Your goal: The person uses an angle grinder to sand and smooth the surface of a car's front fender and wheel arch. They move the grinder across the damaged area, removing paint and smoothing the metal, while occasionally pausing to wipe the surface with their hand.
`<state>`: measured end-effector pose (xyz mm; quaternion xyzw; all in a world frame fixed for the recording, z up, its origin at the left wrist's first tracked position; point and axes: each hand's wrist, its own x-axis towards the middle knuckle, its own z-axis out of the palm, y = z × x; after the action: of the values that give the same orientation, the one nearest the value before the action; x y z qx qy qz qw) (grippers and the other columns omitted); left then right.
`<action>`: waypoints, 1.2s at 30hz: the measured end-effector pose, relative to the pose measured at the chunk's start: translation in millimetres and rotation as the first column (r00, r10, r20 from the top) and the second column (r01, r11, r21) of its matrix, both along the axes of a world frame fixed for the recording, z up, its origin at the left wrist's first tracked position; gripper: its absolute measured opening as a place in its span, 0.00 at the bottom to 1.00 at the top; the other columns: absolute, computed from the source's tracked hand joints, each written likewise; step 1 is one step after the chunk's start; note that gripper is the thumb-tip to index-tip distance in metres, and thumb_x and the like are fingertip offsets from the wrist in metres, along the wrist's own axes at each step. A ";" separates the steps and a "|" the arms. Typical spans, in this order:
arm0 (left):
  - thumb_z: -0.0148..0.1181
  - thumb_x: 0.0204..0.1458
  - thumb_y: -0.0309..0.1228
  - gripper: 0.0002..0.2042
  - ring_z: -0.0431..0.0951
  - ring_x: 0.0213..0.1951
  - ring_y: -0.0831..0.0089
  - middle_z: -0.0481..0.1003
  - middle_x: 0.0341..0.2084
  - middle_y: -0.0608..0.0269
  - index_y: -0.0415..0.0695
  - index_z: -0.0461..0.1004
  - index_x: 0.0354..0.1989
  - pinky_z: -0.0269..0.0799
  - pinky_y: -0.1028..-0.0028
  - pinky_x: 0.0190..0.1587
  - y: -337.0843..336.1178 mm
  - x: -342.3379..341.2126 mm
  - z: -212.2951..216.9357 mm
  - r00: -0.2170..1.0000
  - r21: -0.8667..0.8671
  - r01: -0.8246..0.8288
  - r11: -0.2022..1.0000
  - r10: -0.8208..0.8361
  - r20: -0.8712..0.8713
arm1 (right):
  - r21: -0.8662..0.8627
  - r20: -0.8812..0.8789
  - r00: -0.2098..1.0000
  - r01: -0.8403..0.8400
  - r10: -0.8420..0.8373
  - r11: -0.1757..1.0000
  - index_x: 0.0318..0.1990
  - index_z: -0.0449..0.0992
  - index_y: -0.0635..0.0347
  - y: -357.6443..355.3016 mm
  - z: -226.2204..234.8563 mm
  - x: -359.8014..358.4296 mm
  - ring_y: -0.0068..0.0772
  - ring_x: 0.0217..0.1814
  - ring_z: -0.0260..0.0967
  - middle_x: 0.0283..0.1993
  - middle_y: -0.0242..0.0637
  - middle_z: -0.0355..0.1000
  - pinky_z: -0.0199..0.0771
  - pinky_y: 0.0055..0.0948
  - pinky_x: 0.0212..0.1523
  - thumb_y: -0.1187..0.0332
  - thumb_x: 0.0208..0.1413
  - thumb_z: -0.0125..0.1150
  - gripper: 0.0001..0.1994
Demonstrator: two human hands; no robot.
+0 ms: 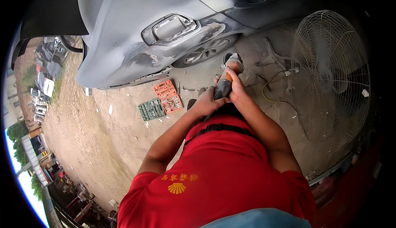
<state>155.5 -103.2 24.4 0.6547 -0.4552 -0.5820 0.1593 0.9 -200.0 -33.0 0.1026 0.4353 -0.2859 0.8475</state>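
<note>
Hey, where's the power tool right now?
In the head view, the power tool is right of centre, held by left hand and right hand, its orange end just below the wheel.

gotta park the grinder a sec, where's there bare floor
Widest patch: the ground left of the green socket set, just a few pale scraps. Crowded: right of the car wheel, with a suspension arm, cable and large fan.

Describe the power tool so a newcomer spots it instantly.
Start at the grey car up top, then its wheel. To the wheel's lower right, the left hand and right hand grip the power tool. Unlike the orange case and green case on the ground, it's held up, partly dark, partly orange.
</note>
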 end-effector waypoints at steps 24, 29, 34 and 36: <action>0.83 0.43 0.45 0.34 0.88 0.47 0.42 0.86 0.41 0.38 0.36 0.76 0.53 0.81 0.54 0.50 -39.0 -1.9 -130.2 0.850 -0.271 -0.472 0.839 0.515 0.111 | -0.570 -0.468 0.869 -0.435 0.160 0.697 0.44 0.82 0.64 -48.5 -73.2 68.9 0.28 0.42 0.81 0.40 0.36 0.82 0.79 0.32 0.49 0.68 0.58 0.75 0.12; 0.82 0.44 0.44 0.34 0.87 0.47 0.41 0.86 0.41 0.38 0.36 0.77 0.54 0.80 0.53 0.50 -50.2 23.7 -121.0 0.864 -0.229 -0.437 0.870 0.476 0.162 | -0.606 -0.424 0.903 -0.345 0.076 0.717 0.47 0.80 0.64 -50.9 -72.7 94.0 0.29 0.42 0.81 0.42 0.36 0.81 0.80 0.33 0.49 0.68 0.59 0.76 0.14; 0.82 0.44 0.45 0.34 0.88 0.48 0.43 0.86 0.42 0.39 0.35 0.76 0.54 0.80 0.54 0.50 -49.5 40.9 -131.1 0.877 -0.237 -0.419 0.877 0.458 0.144 | -0.601 -0.402 0.913 -0.323 0.072 0.731 0.46 0.79 0.64 -51.3 -77.9 107.9 0.29 0.43 0.81 0.41 0.34 0.80 0.80 0.34 0.49 0.70 0.58 0.76 0.13; 0.83 0.44 0.45 0.34 0.88 0.48 0.44 0.86 0.42 0.39 0.35 0.77 0.54 0.80 0.54 0.51 -42.9 43.6 -135.3 0.892 -0.198 -0.387 0.901 0.420 0.169 | -0.584 -0.392 0.918 -0.300 0.062 0.754 0.46 0.79 0.63 -45.5 -83.9 108.0 0.29 0.43 0.81 0.40 0.34 0.79 0.80 0.34 0.48 0.70 0.58 0.76 0.13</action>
<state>199.0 -146.1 -110.9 0.7773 -0.3681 -0.4262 0.2803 108.9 -245.4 -117.0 -0.2841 0.4643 -0.3444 0.7650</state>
